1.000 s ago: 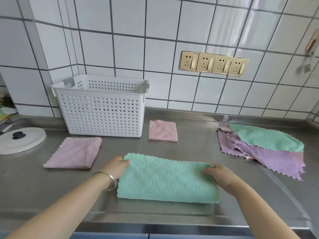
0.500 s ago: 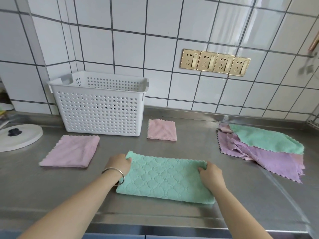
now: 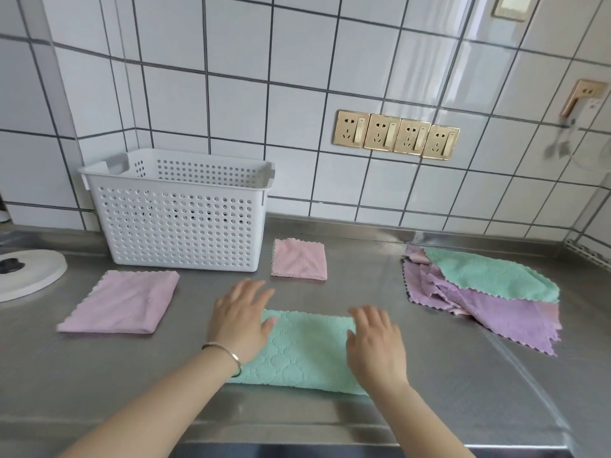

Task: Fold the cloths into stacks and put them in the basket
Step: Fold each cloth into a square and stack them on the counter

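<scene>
Lower centre: left hand (image 3: 240, 320) and right hand (image 3: 373, 342), fingers spread flat, pressing green cloth (image 3: 305, 350) on bench (image 3: 463, 375). Mid-fold, likely smoothing; next, probably another fold, edges aligned.

Bright daylight, tile glare, edges warped

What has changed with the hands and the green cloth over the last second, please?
Both hands let go of the ends of the green cloth and moved inward: the left hand and right hand now lie flat on it, fingers straight, pressing it down. The cloth looks narrower than before. The basket, the folded lilac cloth, the small pink cloth and the unfolded pile stayed put.
</scene>
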A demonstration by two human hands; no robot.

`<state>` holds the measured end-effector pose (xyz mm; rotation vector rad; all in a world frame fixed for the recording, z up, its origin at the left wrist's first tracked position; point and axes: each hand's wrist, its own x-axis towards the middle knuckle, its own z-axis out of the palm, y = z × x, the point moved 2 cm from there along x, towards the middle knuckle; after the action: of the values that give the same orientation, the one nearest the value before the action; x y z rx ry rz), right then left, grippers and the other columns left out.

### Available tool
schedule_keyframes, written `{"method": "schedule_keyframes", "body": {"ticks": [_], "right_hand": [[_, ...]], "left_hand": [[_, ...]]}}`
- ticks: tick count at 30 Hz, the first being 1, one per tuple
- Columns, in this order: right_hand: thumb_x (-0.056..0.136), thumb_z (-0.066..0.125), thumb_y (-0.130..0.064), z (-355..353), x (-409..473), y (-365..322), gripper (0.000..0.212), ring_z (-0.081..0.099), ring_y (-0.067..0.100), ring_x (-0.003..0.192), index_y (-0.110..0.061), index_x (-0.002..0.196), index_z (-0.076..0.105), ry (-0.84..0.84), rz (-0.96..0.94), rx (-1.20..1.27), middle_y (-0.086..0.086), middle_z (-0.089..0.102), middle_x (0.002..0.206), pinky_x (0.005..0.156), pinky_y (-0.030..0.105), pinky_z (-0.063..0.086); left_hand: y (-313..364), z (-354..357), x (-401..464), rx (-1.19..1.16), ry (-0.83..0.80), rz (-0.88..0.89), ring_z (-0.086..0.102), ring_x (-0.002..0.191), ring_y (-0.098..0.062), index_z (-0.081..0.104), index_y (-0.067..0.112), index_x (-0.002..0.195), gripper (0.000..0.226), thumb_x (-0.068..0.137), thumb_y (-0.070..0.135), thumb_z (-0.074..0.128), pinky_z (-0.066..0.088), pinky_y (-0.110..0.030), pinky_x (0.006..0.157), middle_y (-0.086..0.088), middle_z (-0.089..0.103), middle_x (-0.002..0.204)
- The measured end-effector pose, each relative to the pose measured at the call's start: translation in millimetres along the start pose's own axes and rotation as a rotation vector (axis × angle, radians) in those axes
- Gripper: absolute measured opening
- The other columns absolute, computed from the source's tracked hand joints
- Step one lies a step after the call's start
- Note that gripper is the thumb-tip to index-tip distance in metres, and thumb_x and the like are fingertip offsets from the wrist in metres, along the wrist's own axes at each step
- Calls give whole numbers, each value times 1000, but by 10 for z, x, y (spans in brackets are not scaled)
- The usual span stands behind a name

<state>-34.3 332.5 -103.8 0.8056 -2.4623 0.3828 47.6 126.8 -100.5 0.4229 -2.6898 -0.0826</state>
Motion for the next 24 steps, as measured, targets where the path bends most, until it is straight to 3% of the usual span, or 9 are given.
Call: {"method": "schedule_keyframes", "body": {"ticks": [2, 4, 6, 9, 12, 14, 16, 20, 24], "right_hand": [[62, 61, -30, 68, -131, -188, 32, 69, 21, 85, -24, 92, 71, -167, -60, 8, -2, 71, 92, 70, 31, 53], [74, 25, -47, 148, -261, -234, 63, 55, 22, 121, -24, 119, 62, -406, 9, 36, 5, 59, 130, 97, 34, 46], [69, -10, -72, 209, -342, -161, 98, 14, 19, 145, -24, 145, 28, -523, 75, 100, 4, 17, 156, 116, 34, 15], [39, -37, -76, 132, -450, -26, 131, -3, 14, 146, -25, 149, 11, -586, 159, 110, -1, -2, 159, 117, 29, 1], [71, -7, -80, 46, -558, 75, 100, -2, 14, 146, -21, 150, 10, -595, 283, 140, -2, -1, 159, 117, 28, 4], [94, 30, -51, -39, -564, 111, 66, 4, 15, 146, -16, 148, 15, -572, 374, 218, 0, 5, 158, 116, 26, 10], [94, 49, -30, -117, -516, 132, 62, 19, 18, 142, -13, 146, 21, -506, 485, 352, 3, 17, 155, 111, 26, 21], [85, 58, -13, -224, -450, 228, 66, 48, 24, 119, -9, 143, 27, -300, 755, 551, 10, 39, 140, 92, 29, 38], [85, 59, -21, -260, -389, 363, 64, 54, 24, 103, -8, 142, 32, -438, 929, 620, 14, 56, 125, 80, 27, 42]], "left_hand": [[234, 119, -26, -56, -319, 83, 10, 146, -20, 29, 36, 142, 61, 86, 61, 27, 11, -50, 116, 10, 21, 155], [403, 232, -78, -43, -523, 164, -7, 146, -19, 12, 40, 145, 94, 64, 85, -7, -6, -53, 116, 15, 3, 157], [441, 338, -129, -28, -604, 194, -14, 145, -21, 3, 43, 145, 123, 34, 87, -26, -10, -55, 114, 16, -8, 157], [404, 382, -168, -28, -609, 181, -17, 145, -21, -3, 46, 143, 122, 30, 84, -28, -11, -56, 114, 17, -14, 155], [423, 369, -185, -13, -624, 173, -18, 144, -21, -5, 46, 143, 97, 55, 87, -8, -10, -56, 115, 15, -16, 155], [432, 354, -191, 8, -632, 156, -17, 145, -22, -4, 45, 144, 72, 79, 74, 7, -9, -56, 115, 12, -16, 156], [428, 343, -196, 17, -622, 142, -17, 145, -22, -5, 44, 144, 64, 87, 66, 16, -9, -56, 115, 10, -16, 156], [419, 363, -199, 28, -614, 133, -18, 144, -21, -6, 44, 144, 64, 88, 66, 16, -9, -56, 115, 10, -17, 156], [427, 371, -204, 24, -604, 117, -16, 145, -21, -5, 44, 144, 65, 87, 67, 18, -9, -56, 115, 8, -16, 157]]}}
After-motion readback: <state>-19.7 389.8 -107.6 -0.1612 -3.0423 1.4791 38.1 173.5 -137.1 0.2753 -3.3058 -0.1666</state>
